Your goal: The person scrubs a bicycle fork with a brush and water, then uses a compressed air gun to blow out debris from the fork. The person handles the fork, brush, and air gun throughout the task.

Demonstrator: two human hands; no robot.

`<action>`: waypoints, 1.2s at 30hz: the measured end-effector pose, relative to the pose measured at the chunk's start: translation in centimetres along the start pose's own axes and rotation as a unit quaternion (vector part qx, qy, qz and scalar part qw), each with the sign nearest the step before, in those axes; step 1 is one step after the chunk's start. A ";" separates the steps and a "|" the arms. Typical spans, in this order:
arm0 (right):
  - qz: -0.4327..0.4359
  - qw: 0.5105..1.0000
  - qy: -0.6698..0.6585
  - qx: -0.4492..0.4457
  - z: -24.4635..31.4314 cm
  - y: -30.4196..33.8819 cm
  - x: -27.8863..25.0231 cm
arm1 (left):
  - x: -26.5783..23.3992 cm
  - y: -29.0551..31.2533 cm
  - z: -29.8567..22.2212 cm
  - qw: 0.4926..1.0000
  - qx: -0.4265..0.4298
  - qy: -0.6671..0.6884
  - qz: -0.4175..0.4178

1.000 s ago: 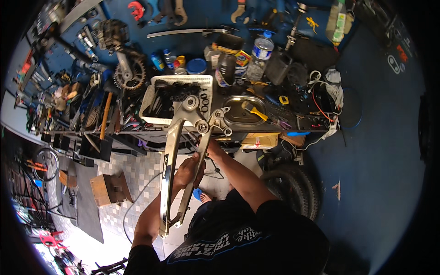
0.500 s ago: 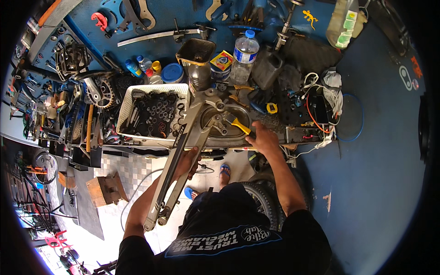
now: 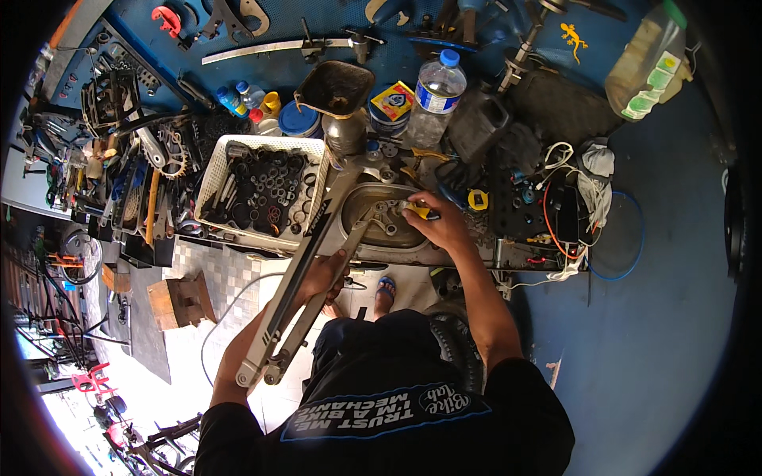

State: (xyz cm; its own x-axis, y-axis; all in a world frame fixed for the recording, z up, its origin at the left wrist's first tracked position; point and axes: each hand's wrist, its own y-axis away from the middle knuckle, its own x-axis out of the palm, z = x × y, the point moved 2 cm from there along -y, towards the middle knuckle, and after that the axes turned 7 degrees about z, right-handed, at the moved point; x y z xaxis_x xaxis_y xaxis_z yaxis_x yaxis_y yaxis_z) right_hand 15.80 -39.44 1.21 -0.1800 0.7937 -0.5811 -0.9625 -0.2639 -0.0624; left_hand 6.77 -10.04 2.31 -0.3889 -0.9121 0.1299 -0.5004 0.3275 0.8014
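My left hand (image 3: 324,279) is closed round the lower arms of a grey bicycle swingarm (image 3: 295,274), which slants from the lower left up to the bench. Its pivot end, with several round bosses, hangs over an oval metal basin (image 3: 406,239) with murky liquid in it. My right hand (image 3: 441,225) grips a yellow-handled brush (image 3: 426,213) at the basin's right side. The brush head is close to the pivot end, partly hidden by my fingers; whether it touches the metal I cannot tell.
Left of the basin is a white basket (image 3: 208,178) of rings and small parts. Behind stand a metal funnel-topped container (image 3: 341,131), a clear bottle (image 3: 435,107) and a black jug (image 3: 478,119). A tape measure (image 3: 478,200) and cables (image 3: 567,170) lie right. Tyres (image 3: 460,337) stand below.
My right hand has moved left and up, bringing the brush over the basin to the pivot end. The swingarm stays in my left hand, slightly shifted. The view has shifted a little.
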 end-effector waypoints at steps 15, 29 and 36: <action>0.063 0.995 0.072 -0.004 2.8 -3.7 4.5 | 0.1 -1.1 2.0 0.998 -0.022 0.046 0.039; 0.165 0.978 0.129 0.010 3.5 -4.5 5.2 | -0.3 -2.1 3.1 0.998 0.029 0.042 0.039; 0.055 0.977 0.206 -0.019 1.4 -4.1 3.5 | -0.7 -2.2 2.9 0.994 0.024 0.074 0.071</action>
State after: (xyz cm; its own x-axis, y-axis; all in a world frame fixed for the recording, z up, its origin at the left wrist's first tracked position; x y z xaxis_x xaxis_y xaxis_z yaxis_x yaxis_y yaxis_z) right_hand 18.83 -34.85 0.56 -0.1774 0.4743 -0.8623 -0.9326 -0.3608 -0.0065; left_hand 5.87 -9.37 -1.22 -0.3425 -0.8809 0.3266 -0.4860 0.4637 0.7408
